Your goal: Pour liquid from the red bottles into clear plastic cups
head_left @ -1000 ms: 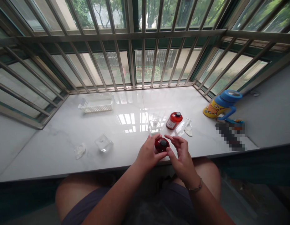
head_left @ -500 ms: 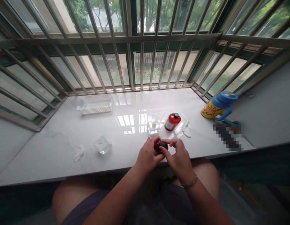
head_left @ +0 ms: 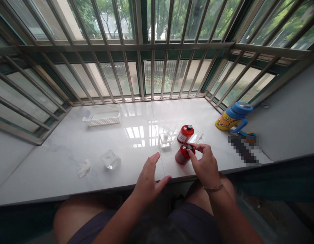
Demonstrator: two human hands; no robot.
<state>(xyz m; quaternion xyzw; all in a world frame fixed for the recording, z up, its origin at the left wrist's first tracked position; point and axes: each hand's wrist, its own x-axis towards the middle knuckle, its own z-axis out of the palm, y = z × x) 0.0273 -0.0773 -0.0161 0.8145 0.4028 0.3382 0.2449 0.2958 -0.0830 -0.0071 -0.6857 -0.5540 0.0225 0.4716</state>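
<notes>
My right hand (head_left: 204, 160) pinches the black cap of a red bottle (head_left: 182, 156) near the front edge of the white counter. That bottle is slightly blurred; whether its base touches the counter I cannot tell. To its left, my left hand (head_left: 150, 177) is apart from it, fingers spread with nothing in them. Just behind stands a second red bottle (head_left: 185, 134), with a black cap and a pale label. A small clear glass bottle (head_left: 165, 140) with a whitish top sits left of the two red ones. Farther left lies a clear square container (head_left: 110, 159).
A white perforated basket (head_left: 103, 117) lies at the back left. Crumpled white tissue (head_left: 83, 168) is at the left, and another small white piece (head_left: 198, 137) beside the red bottles. A blue and yellow mug (head_left: 232, 117) stands at the right by a blurred-out dark object (head_left: 244, 149). Metal bars (head_left: 151, 76) line the window.
My left hand has let go of the red bottle and moved left, opening. My right hand has carried that bottle rightward by its cap, in front of the other red bottle.
</notes>
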